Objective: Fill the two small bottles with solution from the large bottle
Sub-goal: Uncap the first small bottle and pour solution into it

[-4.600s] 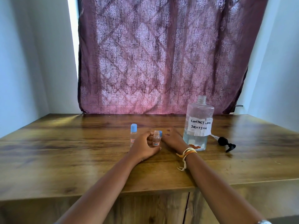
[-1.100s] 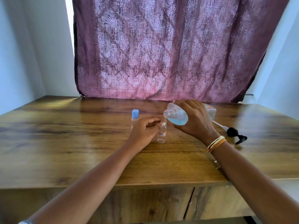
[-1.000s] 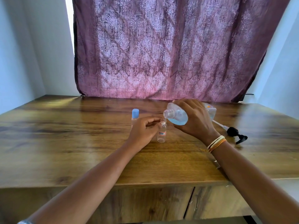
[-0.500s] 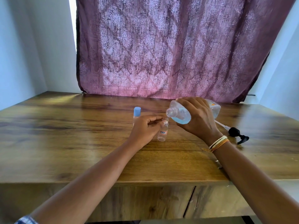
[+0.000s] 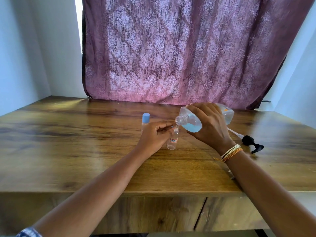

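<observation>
My right hand (image 5: pixel 209 124) grips the large clear bottle (image 5: pixel 189 120), tipped on its side with its open neck pointing left and bluish solution pooled low near the neck. The neck sits just above the mouth of a small uncapped clear bottle (image 5: pixel 172 141) that stands on the wooden table (image 5: pixel 68 142). My left hand (image 5: pixel 153 135) holds this small bottle near its top with thumb and fingers. A second small bottle with a blue cap (image 5: pixel 145 119) stands behind my left hand, partly hidden by it.
A black pump head with its white tube (image 5: pixel 248 141) lies on the table to the right of my right hand. A purple patterned curtain (image 5: pixel 179 53) hangs behind the table. The table's front edge runs below my forearms.
Since 4.6 s ago my right hand has lifted the large bottle and tipped it toward the small bottle. In the last second the neck has come slightly closer to the small bottle's mouth.
</observation>
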Action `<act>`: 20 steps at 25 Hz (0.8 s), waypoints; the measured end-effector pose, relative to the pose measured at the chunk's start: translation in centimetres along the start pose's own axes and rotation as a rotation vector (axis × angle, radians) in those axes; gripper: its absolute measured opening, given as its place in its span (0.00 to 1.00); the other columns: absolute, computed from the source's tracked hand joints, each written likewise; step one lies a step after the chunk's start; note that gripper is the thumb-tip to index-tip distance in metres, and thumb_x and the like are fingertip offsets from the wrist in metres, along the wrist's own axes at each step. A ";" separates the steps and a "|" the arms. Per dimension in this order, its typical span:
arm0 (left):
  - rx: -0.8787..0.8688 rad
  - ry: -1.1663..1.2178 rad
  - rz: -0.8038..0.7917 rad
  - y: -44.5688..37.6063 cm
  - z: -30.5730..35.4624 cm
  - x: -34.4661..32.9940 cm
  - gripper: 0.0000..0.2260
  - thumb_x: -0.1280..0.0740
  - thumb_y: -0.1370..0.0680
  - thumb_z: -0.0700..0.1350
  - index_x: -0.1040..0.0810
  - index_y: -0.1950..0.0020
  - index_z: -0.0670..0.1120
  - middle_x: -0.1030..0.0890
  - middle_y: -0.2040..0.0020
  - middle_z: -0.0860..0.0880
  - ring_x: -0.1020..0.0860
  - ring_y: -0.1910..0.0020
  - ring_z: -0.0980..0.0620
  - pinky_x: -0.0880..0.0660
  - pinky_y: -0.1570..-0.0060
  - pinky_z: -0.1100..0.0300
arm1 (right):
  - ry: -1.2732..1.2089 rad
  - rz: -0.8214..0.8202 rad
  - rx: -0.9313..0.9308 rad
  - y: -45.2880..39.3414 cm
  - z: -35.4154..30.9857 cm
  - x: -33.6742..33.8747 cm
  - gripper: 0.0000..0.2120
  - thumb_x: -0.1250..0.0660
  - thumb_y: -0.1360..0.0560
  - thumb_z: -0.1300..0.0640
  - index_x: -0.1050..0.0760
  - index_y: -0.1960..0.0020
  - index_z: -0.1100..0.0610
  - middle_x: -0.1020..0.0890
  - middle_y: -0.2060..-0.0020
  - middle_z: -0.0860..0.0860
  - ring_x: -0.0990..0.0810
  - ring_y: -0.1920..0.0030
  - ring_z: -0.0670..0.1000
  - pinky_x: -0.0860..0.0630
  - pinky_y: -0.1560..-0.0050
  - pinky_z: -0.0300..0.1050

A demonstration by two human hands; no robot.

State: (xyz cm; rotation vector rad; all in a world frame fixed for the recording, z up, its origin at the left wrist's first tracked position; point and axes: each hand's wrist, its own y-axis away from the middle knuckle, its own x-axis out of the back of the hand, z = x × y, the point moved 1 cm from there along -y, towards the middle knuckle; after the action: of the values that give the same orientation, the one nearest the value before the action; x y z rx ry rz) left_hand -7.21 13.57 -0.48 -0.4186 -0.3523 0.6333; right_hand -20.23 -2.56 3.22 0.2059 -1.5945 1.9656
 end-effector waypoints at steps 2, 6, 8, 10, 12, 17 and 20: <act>0.001 -0.006 0.001 0.1 0.1 0.0 0.14 0.29 0.25 0.43 0.19 0.41 0.43 0.15 0.49 0.47 0.17 0.48 0.54 0.21 0.44 0.56 | 0.011 0.005 0.003 0.0 0.0 0.1 0.20 0.29 0.29 0.45 0.21 0.42 0.56 0.18 0.47 0.52 0.20 0.48 0.56 0.28 0.46 0.53; 0.002 -0.003 0.000 0.1 0.2 0.0 0.13 0.29 0.25 0.43 0.19 0.41 0.44 0.15 0.49 0.49 0.17 0.48 0.53 0.21 0.44 0.56 | 0.029 0.025 0.012 -0.1 -0.1 0.2 0.19 0.30 0.28 0.45 0.21 0.42 0.56 0.18 0.47 0.52 0.20 0.48 0.56 0.28 0.45 0.53; 0.010 0.001 0.001 0.1 0.1 0.0 0.14 0.29 0.25 0.44 0.19 0.40 0.43 0.15 0.48 0.48 0.17 0.48 0.54 0.21 0.44 0.56 | 0.032 0.024 0.009 -0.1 -0.1 0.3 0.19 0.29 0.28 0.45 0.21 0.42 0.56 0.18 0.47 0.52 0.20 0.47 0.56 0.28 0.45 0.53; 0.009 -0.006 0.002 0.1 0.2 0.0 0.15 0.29 0.25 0.44 0.19 0.40 0.42 0.16 0.47 0.48 0.18 0.47 0.55 0.21 0.44 0.58 | 0.033 0.027 0.005 -0.1 -0.1 0.3 0.19 0.29 0.28 0.46 0.21 0.42 0.56 0.18 0.47 0.52 0.20 0.47 0.56 0.28 0.44 0.52; 0.002 -0.004 0.009 0.0 0.2 0.0 0.15 0.29 0.26 0.43 0.19 0.40 0.41 0.16 0.46 0.47 0.18 0.47 0.56 0.21 0.44 0.60 | 0.039 0.038 0.010 -0.1 -0.2 0.4 0.19 0.29 0.29 0.46 0.21 0.43 0.56 0.18 0.47 0.52 0.20 0.47 0.56 0.28 0.44 0.52; -0.008 -0.001 0.008 0.0 0.1 0.0 0.14 0.29 0.26 0.42 0.20 0.40 0.41 0.16 0.47 0.46 0.17 0.47 0.53 0.21 0.46 0.60 | 0.045 0.043 0.021 -0.1 -0.2 0.4 0.19 0.29 0.28 0.46 0.20 0.43 0.56 0.18 0.47 0.52 0.20 0.47 0.56 0.28 0.44 0.53; -0.006 -0.006 0.012 0.0 0.1 0.1 0.14 0.29 0.26 0.42 0.19 0.41 0.41 0.16 0.47 0.46 0.17 0.47 0.52 0.21 0.45 0.59 | 0.048 0.046 0.017 -0.1 -0.2 0.4 0.18 0.29 0.28 0.47 0.20 0.43 0.56 0.18 0.47 0.52 0.20 0.47 0.56 0.28 0.45 0.53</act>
State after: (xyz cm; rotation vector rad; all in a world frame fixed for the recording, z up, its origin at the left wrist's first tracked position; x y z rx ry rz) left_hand -7.22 13.64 -0.34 -0.4249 -0.3581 0.6452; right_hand -20.41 -2.18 3.46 0.1287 -1.5647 2.0045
